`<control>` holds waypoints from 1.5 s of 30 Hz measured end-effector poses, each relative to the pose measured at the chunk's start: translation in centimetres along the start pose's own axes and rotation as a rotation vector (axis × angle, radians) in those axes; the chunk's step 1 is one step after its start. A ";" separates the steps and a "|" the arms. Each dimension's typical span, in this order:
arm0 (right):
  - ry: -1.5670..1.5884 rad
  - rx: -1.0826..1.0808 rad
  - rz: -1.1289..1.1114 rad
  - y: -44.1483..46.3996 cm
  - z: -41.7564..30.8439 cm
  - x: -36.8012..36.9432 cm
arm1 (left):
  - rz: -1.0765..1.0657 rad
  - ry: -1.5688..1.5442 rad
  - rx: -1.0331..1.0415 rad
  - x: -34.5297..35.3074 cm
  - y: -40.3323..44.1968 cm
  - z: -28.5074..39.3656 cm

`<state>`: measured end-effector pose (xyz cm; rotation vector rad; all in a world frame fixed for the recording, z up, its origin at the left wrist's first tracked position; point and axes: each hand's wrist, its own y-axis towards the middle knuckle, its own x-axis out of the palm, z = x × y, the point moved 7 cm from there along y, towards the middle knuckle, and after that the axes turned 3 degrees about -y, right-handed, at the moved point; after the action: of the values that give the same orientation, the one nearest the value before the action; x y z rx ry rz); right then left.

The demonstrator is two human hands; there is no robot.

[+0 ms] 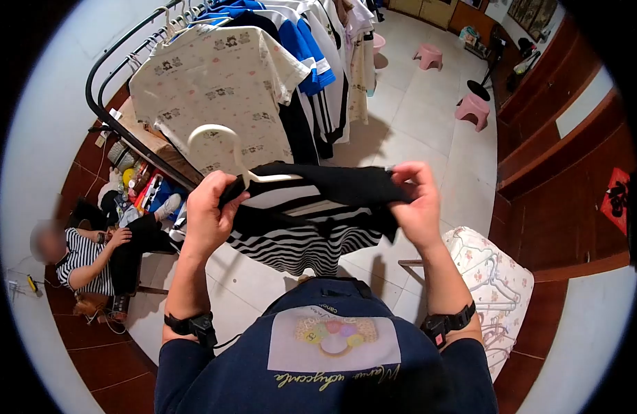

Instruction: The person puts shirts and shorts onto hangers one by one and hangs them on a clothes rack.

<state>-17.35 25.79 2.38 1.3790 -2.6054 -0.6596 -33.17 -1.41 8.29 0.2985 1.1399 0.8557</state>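
Observation:
Between my two hands hangs a black-and-white striped garment (298, 248) with a broad black band along its top. My left hand (211, 207) is closed on the black edge, beside the hook of a white clothes hanger (218, 130). The hanger's hook stands up from the garment, and one white arm shows along the black band; the rest of it is hidden by cloth. My right hand (418, 203) pinches the other end of the black band. The lower part of the garment hangs down in front of my dark blue shirt.
Ahead, a black clothes rack (92, 90) carries a cream printed shirt (211, 90) and several other garments. At right, white hangers (494, 279) lie on a floral-covered surface (463, 241). A person in stripes (91, 259) sits at left. Pink stools (473, 110) stand on the tiled floor.

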 end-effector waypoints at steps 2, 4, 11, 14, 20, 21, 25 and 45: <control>-0.080 0.095 -0.158 -0.7 -0.8 1.8 | 0.027 -0.147 -0.150 -0.1 -0.7 -1.0; -0.038 0.081 -0.196 -0.6 -1.1 2.3 | 0.040 -0.154 -0.215 -0.3 -1.1 -1.0; -0.104 0.076 0.012 0.6 1.1 1.8 | 0.088 -0.149 -0.255 -1.4 -2.0 -0.5; -0.384 -0.131 0.090 0.7 -0.9 2.2 | 0.094 -0.141 -0.235 -1.9 -2.0 0.2; -0.669 -0.329 0.159 0.9 -2.9 3.2 | 0.071 -0.158 -0.260 -2.0 -2.2 1.1; -0.666 -0.344 0.170 1.0 -2.9 3.2 | 0.066 -0.178 -0.268 -1.9 -2.2 1.1; -0.645 -0.395 0.122 1.2 -2.1 3.2 | 0.071 -0.194 -0.263 -1.6 -2.4 0.8; -0.677 -0.306 0.146 1.6 -1.8 1.6 | -0.049 -0.058 -0.117 2.0 -1.5 2.1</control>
<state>-18.95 24.73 4.57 0.9756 -2.8436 -1.6555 -30.34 -0.49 6.93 0.1970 1.0351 0.8614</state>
